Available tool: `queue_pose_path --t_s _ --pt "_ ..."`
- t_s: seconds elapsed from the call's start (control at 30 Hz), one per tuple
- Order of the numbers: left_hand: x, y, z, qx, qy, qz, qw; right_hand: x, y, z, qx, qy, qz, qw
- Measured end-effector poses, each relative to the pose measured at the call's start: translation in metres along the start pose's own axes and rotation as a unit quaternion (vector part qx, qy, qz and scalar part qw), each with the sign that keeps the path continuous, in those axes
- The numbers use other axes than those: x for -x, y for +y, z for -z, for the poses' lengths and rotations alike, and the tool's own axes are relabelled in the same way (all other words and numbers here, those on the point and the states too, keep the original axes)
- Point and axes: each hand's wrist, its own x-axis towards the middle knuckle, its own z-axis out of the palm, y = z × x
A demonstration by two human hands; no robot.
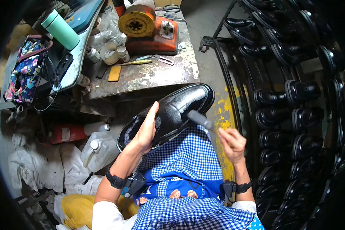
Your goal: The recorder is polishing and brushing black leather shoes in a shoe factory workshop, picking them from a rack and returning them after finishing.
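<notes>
1. Far left: flowered bag, then a green bottle standing on a table. Both well apart from your hands.
2. Below them, a white jug sits by pale cloths, left of your left forearm.
3. Workbench beyond the shoe: yellow block near its front edge, orange machine further back.
4. Your left hand is clamped on the black shoe, toward the heel end. Thumb shows along the side, by the opening; the other fingers are mostly hidden, so can't tell exactly how they wrap.
5. Shoe lies aslant in front of you: heel lower left, toe upper right, out past your left hand. Opening is left of your thumb; the whole front half runs free of that grip.
6. Your checked apron is right below the shoe.
7. Dark tool is blurred. Its far end overlaps the right side of the shoe's front half; can't tell if it touches.
8. Your right hand has curled fingers pinching the tool's near end, right of the shoe and apart from it.
9. Far right: dark rack loaded with rows of black footwear, beyond your right hand.
</notes>
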Motion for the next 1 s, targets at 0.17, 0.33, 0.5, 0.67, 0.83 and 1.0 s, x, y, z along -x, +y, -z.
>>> queue_pose_path --t_s 0.17,0.33,0.5,0.67,0.83,1.0 --pt "0.001 0.0 0.001 0.001 -0.01 0.001 1.0 -0.007 -0.003 0.004 0.018 0.017 -0.002 1.0" --pt "0.0 0.0 0.0 0.001 -0.026 -0.009 1.0 -0.01 0.004 -0.002 0.013 0.055 -0.069 0.996" --pt "0.0 -0.001 0.002 -0.004 -0.004 -0.01 1.0 -0.015 0.013 0.001 -0.049 -0.027 -0.025 0.998" --pt "0.0 -0.003 0.005 -0.008 -0.025 -0.003 1.0 -0.014 0.003 -0.005 -0.038 0.015 -0.057 0.998" --pt "-0.001 -0.004 0.005 0.002 -0.005 0.005 1.0 -0.007 0.001 -0.004 -0.095 -0.004 -0.104 0.99" --pt "0.001 -0.006 0.003 0.017 -0.002 -0.013 1.0 -0.003 0.003 0.004 -0.177 -0.116 -0.059 0.976"
